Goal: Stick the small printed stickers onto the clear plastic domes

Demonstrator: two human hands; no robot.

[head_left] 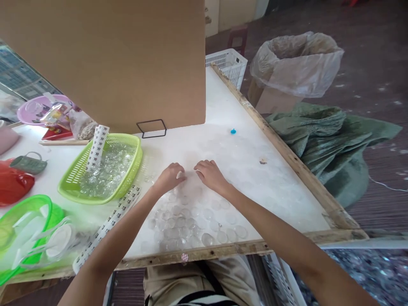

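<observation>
My left hand (170, 176) is over the white tabletop, its fingers curled and the thumb bent toward the index finger. Facing it a short way to the right, my right hand (210, 174) has its fingers bent down and the thumb tucked near them. Whatever is between the fingertips of either hand is too small or too clear to make out. Many clear, round, flat pieces (180, 222) lie scattered on the table below and between my hands. A light green basket (139, 155) to the left of my left hand holds a heap of clear pieces and a printed white strip (97, 148).
A large cardboard sheet (143, 63) stands at the back. Wooden edging (280, 155) borders the table. A printed strip (117, 214) lies beside my left forearm, near a bright green basket (47, 204). A blue piece (233, 131) sits farther back. A lined bin (309, 70) stands right.
</observation>
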